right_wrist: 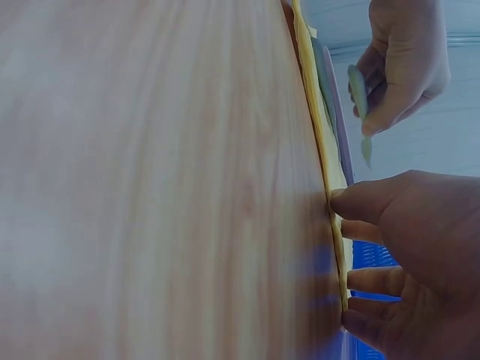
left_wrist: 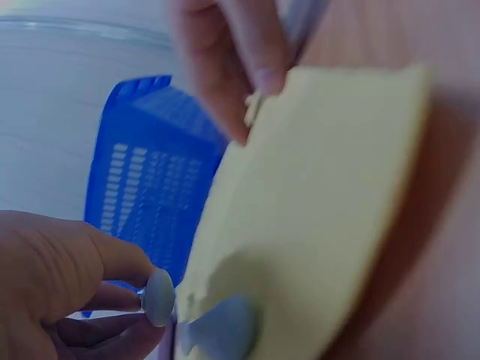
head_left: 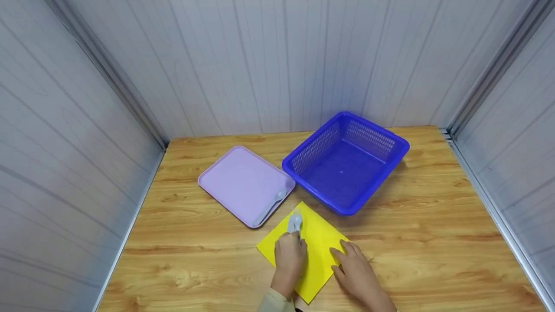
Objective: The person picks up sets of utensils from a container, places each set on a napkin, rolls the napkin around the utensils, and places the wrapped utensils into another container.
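Observation:
A yellow cloth (head_left: 323,242) lies like a diamond on the wooden table. Over its left part, my left hand (head_left: 289,255) grips a slim grey utensil (head_left: 298,222), which looks like a fork. Beside it, a second grey utensil (head_left: 291,224) lies on the cloth, mostly covered by the hand; its rounded end (left_wrist: 223,328) shows in the left wrist view. My right hand (head_left: 356,271) rests at the cloth's right edge with fingers spread. Its fingertips touch that edge in the right wrist view. A grey spoon (head_left: 273,204) lies along the right side of the pink tray (head_left: 243,184).
A deep blue basket (head_left: 342,173) with slotted sides stands behind the cloth, its left corner close to the tray. Pale panel walls (head_left: 260,65) enclose the table (head_left: 186,260) at the back and both sides.

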`<state>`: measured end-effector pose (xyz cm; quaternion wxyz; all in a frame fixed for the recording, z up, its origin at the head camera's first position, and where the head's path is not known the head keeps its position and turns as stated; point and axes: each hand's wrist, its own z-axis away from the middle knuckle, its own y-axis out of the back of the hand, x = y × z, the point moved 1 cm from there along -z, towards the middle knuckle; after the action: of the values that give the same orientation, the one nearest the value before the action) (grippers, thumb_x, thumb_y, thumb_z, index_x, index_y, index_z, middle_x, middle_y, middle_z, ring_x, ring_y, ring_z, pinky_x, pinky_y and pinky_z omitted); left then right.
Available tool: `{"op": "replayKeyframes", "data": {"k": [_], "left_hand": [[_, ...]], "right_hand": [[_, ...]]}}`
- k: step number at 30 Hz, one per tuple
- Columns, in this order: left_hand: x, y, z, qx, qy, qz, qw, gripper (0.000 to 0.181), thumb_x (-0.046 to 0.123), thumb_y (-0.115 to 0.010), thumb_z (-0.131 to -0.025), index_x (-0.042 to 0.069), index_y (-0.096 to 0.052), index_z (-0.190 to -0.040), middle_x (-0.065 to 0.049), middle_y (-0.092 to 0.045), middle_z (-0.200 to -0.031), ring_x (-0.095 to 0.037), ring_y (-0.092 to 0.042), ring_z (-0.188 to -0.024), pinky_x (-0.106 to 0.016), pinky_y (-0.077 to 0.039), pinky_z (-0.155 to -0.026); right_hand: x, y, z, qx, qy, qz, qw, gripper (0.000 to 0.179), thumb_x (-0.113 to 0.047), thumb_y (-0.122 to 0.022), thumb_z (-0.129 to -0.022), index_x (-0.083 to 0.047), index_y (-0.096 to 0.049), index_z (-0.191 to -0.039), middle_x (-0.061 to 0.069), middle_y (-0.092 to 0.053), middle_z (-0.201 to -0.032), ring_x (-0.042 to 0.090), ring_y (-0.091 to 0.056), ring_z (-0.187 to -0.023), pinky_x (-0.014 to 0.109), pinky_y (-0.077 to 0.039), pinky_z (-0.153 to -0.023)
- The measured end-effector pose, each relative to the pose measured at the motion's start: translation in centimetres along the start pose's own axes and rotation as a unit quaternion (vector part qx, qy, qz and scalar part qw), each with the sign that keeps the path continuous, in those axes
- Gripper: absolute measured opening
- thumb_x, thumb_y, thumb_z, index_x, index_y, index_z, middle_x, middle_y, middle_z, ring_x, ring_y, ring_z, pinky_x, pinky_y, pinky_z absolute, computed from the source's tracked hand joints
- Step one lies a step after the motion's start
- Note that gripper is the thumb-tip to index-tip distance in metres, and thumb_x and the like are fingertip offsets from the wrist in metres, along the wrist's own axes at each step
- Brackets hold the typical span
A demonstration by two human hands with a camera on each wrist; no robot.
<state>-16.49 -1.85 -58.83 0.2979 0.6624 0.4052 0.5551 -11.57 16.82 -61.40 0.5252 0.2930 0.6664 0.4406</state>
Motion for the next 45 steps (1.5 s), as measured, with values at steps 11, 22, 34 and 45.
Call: {"op": "replayKeyframes", "data": {"k": [11,22,34,45], "left_hand": [[0.6,-1.6,1.5,0.021,-0.02,-0.033,0.999,0.009,0.005,-0.071,-0.08,-0.003,-0.072,-0.083,-0.006,-0.053,-0.062,-0.019,-0.054,-0.054,-0.032,-0.047,-0.05],[1.1,-1.5,1.8,-0.007,0.003,-0.073,0.9973,0.011,0.006,-0.071,-0.083,-0.005,-0.072,-0.082,-0.008,-0.053,-0.064,-0.02,-0.051,-0.056,-0.033,-0.048,-0.053],[0.7,-1.8,2.2,0.016,-0.024,-0.107,0.9939,0.012,0.012,-0.076,-0.079,0.0,-0.075,-0.083,-0.008,-0.058,-0.075,-0.022,-0.046,-0.066,-0.032,-0.044,-0.058],[0.1,-1.5,2.4,0.007,-0.029,-0.067,0.9973,0.021,0.023,-0.078,-0.081,0.006,-0.077,-0.094,-0.005,-0.063,-0.083,-0.021,-0.05,-0.072,-0.033,-0.044,-0.064]], "right_hand": [[-0.1,0.2,0.0,0.002,0.002,0.005,1.0,0.041,-0.021,-0.071,-0.088,-0.007,-0.064,-0.126,0.024,-0.048,-0.138,0.041,-0.042,-0.127,0.054,-0.035,-0.103],[-0.2,0.1,0.1,0.001,-0.001,-0.005,1.0,0.041,-0.021,-0.071,-0.089,-0.008,-0.064,-0.127,0.024,-0.047,-0.138,0.042,-0.041,-0.128,0.056,-0.034,-0.103],[-0.2,0.1,0.3,0.001,-0.001,-0.005,1.0,0.041,-0.021,-0.071,-0.089,-0.008,-0.064,-0.127,0.023,-0.046,-0.139,0.042,-0.041,-0.128,0.055,-0.034,-0.103],[-0.1,0.0,0.2,-0.001,-0.008,0.0,1.0,0.041,-0.022,-0.071,-0.088,-0.009,-0.064,-0.127,0.023,-0.047,-0.139,0.04,-0.041,-0.128,0.056,-0.035,-0.102]]}}
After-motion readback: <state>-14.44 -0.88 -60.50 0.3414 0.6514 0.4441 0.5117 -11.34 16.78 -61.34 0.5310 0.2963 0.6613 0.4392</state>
